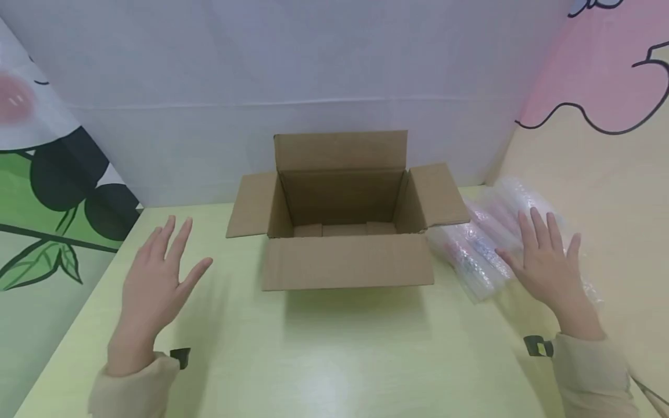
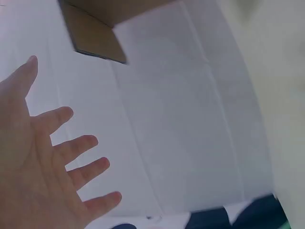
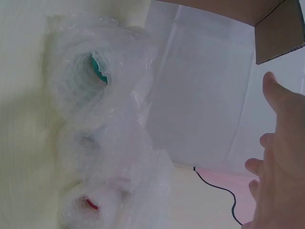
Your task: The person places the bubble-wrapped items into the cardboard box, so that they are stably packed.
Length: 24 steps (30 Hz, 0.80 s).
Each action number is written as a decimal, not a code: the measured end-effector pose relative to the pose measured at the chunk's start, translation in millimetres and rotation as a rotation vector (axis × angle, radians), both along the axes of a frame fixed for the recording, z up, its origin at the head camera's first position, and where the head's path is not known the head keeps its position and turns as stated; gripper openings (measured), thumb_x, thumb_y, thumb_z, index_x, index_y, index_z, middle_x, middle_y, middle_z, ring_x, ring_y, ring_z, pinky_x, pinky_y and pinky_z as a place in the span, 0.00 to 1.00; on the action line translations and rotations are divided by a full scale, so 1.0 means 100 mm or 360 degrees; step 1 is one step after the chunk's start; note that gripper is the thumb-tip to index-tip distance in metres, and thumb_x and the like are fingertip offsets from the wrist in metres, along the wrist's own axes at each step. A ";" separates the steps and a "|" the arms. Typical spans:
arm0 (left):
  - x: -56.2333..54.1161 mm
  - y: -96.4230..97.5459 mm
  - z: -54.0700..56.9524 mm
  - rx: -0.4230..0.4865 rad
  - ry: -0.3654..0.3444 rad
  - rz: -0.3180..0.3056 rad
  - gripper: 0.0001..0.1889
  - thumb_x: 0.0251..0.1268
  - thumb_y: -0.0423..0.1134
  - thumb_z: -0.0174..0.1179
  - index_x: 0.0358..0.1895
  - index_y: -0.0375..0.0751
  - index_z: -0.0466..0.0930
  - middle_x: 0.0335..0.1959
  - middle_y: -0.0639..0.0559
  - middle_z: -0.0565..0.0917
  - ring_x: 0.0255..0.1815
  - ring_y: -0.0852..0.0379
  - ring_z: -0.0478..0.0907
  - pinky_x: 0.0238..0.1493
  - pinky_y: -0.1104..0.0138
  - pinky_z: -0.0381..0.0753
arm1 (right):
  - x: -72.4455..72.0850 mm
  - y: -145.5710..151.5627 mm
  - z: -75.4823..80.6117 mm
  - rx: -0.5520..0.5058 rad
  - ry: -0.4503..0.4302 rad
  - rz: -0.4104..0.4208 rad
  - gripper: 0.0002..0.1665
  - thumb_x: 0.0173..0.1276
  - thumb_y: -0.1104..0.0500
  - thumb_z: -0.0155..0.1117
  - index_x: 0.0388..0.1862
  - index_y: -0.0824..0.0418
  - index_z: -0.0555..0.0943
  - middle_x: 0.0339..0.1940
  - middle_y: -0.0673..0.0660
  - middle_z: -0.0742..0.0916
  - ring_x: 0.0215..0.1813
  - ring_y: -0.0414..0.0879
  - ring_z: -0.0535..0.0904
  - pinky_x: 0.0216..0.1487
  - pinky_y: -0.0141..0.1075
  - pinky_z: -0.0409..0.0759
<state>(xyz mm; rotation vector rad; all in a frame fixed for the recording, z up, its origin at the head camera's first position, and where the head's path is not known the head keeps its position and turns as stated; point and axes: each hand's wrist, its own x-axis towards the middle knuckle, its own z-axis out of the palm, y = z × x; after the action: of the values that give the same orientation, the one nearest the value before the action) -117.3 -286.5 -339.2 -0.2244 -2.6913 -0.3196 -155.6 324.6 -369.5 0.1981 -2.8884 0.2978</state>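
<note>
An open cardboard box stands in the middle of the table with its flaps folded outward. Left of it, my left hand hovers with fingers spread, touching nothing; the left wrist view shows its bare palm. On the right, my right hand is held with straight, spread fingers over several bubble-wrapped rolls. The right wrist view shows the wrapped rolls end-on, with a bit of green and a bit of red inside. What the wrap encloses is mostly hidden.
The pale yellow table meets a white cloth backdrop behind the box. A printed panel borders the left side, and a beige and pink panel the right. A box flap reaches over toward the wrapped rolls.
</note>
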 end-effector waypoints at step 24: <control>-0.72 0.88 0.36 0.0221 -0.0234 -0.0427 0.34 0.69 0.55 0.55 0.73 0.44 0.61 0.76 0.44 0.60 0.75 0.39 0.58 0.62 0.39 0.68 | -0.08 -0.21 -0.24 -0.0151 0.0181 0.0257 0.48 0.70 0.43 0.58 0.77 0.68 0.51 0.72 0.74 0.62 0.73 0.73 0.54 0.68 0.66 0.54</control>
<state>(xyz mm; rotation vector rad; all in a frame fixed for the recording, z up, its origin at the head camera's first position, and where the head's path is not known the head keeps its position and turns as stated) -189.6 -199.0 -302.7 -0.5412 -2.7686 -0.6236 -164.1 303.6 -393.3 0.4187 -2.7430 0.4362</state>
